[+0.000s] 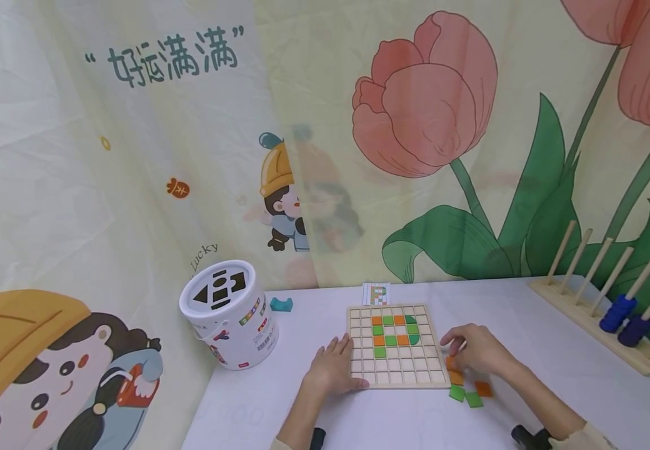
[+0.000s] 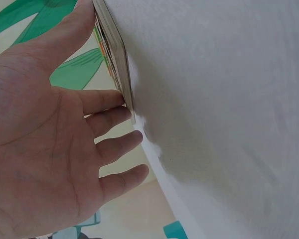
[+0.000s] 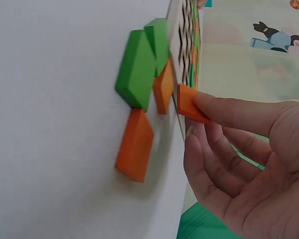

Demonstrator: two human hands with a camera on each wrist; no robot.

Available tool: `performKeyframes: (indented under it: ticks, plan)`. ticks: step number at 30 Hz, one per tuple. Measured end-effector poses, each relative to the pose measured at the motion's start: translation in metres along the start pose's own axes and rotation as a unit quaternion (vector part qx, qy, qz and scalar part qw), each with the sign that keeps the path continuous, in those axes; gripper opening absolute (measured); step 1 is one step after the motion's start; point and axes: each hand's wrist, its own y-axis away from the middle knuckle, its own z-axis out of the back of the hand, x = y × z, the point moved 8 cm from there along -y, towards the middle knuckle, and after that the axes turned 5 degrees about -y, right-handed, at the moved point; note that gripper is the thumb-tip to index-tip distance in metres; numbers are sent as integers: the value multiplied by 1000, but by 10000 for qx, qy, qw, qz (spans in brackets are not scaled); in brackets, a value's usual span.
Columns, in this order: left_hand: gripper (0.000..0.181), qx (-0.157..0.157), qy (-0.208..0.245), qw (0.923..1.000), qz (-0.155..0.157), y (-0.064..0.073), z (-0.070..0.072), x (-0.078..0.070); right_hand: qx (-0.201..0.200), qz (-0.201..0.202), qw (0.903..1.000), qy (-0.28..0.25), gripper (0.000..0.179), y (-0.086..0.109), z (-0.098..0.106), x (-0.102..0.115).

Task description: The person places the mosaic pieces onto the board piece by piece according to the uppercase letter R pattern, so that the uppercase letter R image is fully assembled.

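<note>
A wooden grid board lies on the table, with orange and green square tiles and two dark green rounded ones set in its upper middle. My left hand rests at the board's left edge, its fingers stretched out and the thumb at the near corner; the left wrist view shows fingertips right at the edge. Right of the board, my right hand pinches an orange square tile between thumb and fingers. Loose on the table beside it lie green tiles and orange tiles.
Behind the board lies a small pattern card. A white bucket with shaped holes in its lid stands left, a teal block next to it. At the right is a wooden peg rack holding blue pieces. A printed curtain hangs behind.
</note>
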Motion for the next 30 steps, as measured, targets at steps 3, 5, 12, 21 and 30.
performKeyframes:
  ticks: [3,5,12,21,30]
  plan:
    - [103,-8,24,10000,4,1,1,0,-42,88,9998,-170,30,-2,2,5]
    - [103,-4,24,10000,5,1,1,0,-91,151,9993,-334,28,-3,2,8]
    - [103,6,42,10000,-21,2,2,0,-405,422,9949,-817,27,-12,-1,19]
    - [103,33,39,10000,12,2,3,0,-569,279,9912,-1159,30,-34,-22,23]
    - [103,33,98,9999,-14,2,4,0,-528,404,9869,-1473,25,-45,-39,37]
